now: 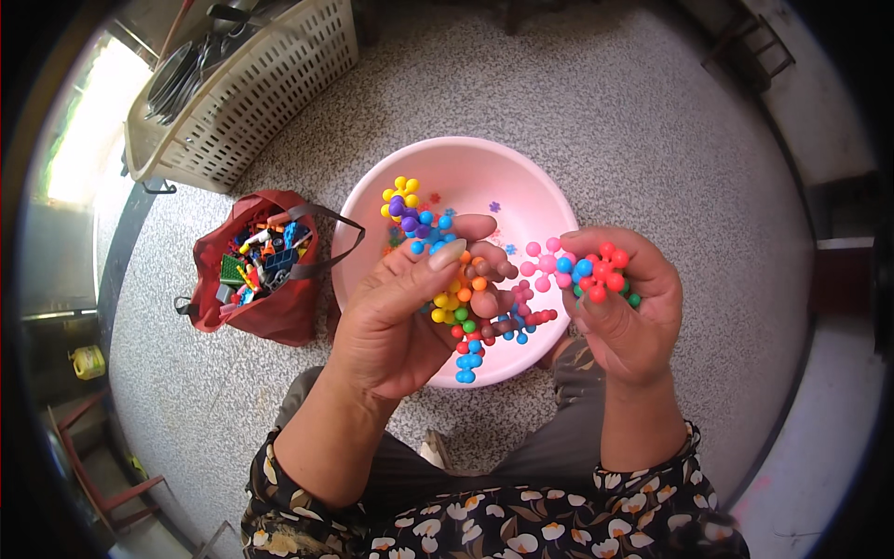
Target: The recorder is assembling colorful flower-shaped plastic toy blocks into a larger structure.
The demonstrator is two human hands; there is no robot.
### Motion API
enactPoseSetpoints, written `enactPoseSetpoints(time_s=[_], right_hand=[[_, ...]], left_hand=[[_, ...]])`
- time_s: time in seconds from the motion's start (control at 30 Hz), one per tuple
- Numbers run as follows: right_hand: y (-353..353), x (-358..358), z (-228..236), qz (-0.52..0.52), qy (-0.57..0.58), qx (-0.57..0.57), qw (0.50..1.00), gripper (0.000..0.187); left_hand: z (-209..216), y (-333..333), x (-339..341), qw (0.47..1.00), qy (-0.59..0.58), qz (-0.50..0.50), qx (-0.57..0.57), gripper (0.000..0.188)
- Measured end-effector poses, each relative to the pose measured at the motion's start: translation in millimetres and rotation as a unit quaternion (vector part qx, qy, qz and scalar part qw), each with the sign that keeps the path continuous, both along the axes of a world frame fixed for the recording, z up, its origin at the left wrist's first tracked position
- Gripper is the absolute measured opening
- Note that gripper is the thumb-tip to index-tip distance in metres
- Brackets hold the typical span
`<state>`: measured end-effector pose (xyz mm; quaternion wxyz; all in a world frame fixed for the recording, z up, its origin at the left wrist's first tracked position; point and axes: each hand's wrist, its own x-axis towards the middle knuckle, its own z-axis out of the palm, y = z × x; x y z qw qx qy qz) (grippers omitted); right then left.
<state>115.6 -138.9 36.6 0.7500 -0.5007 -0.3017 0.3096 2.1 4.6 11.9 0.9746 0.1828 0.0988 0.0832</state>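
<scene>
My left hand [396, 312] is closed around a chain of linked knobbly plastic connector pieces [447, 303], in yellow, purple, blue, orange, brown, green and red. One end rises past the thumb and the other hangs below the fingers. To its right, my right hand [633, 312] pinches a smaller cluster of the same connectors [582, 268], pink, blue, red and green. The pink end points toward the left hand, with a gap between the two groups. Both hands are above a round pink basin [545, 182], where several loose connectors [495, 207] lie at the bottom.
Left of the basin stands a red fabric bag [289, 307] with dark handles, filled with mixed plastic toy parts [265, 256]. A cream slatted plastic basket [251, 102] holding dark items is at the far left. A wooden chair [759, 51] stands at the far right on the speckled floor [615, 121].
</scene>
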Motion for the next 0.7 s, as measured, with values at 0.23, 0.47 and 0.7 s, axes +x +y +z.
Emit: enactPoseSetpoints(time_s=[0.23,0.47,0.7], right_hand=[[1,0,4,0.026,-0.064,0.006,0.998,0.027],[-4,3,3,0.027,-0.042,0.014,0.999,0.026],[-3,5,10,0.045,-0.105,-0.024,0.993,0.024]], left_hand=[[0,5,0,0.998,-0.05,-0.033,-0.022,0.044],[5,10,-4,0.995,-0.062,-0.069,0.047,0.046],[11,4,-1,0.995,0.013,-0.007,0.098,0.052]])
